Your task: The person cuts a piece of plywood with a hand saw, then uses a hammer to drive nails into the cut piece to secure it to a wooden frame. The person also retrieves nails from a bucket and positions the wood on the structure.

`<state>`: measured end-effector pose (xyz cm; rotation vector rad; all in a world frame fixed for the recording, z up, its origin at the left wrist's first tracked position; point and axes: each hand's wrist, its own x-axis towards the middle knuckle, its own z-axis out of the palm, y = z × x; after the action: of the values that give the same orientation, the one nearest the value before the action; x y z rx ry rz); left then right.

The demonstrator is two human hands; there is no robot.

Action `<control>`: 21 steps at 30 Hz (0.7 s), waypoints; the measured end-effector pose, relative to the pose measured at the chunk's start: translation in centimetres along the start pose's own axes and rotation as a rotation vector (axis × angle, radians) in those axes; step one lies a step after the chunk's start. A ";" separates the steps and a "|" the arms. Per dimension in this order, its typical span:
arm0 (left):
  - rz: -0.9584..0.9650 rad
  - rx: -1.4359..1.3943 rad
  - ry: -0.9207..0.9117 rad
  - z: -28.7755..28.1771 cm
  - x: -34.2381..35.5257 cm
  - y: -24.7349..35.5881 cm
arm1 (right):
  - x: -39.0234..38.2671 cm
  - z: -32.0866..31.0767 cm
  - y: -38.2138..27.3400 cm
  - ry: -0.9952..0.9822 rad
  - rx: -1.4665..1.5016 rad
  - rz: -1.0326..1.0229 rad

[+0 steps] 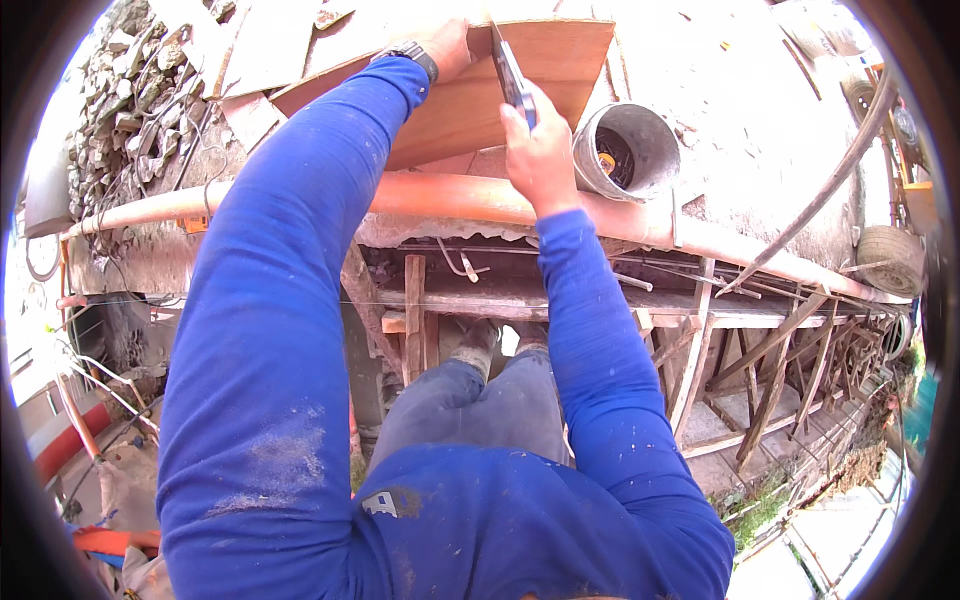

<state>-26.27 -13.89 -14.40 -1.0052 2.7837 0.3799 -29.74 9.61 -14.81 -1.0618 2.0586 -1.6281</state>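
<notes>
In my right hand (540, 155) is a handsaw (508, 72), its fingers closed around the blue and grey handle. The narrow blade points away from me and meets the far edge of a reddish-brown wooden board (560, 72). My left hand (449, 48), with a dark watch at the wrist, grips the board's far edge just left of the blade; its fingertips are partly hidden and washed out by glare. The board lies tilted beyond a thick orange pipe (455, 197).
A grey bucket (652, 150) with dark items inside stands right of my right hand. Rubble (125, 110) and cables lie at the far left. Below the pipe are wooden props (780, 385) and a ledge near my feet. A tyre (888, 260) lies at right.
</notes>
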 end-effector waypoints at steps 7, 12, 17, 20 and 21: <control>-0.108 0.064 0.000 -4.2 -1.2 2.0 | -17.0 -8.4 -0.7 -0.047 -0.071 0.076; -0.007 0.131 0.180 -0.9 -0.5 0.4 | 0.9 0.1 -0.1 0.041 -0.057 -0.054; 0.020 -0.022 0.087 1.7 2.6 -3.5 | -1.2 -0.9 -1.2 -0.052 -0.030 0.077; 0.028 -0.040 0.112 3.6 3.7 -4.1 | -10.9 -5.8 -0.6 -0.052 -0.052 0.087; 0.049 0.059 0.119 0.1 0.6 -1.0 | -14.2 -8.1 -1.3 -0.125 -0.074 0.241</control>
<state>-26.11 -14.95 -14.76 -0.9788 2.9116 0.2506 -24.86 25.26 -13.97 -0.8746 2.0864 -1.3445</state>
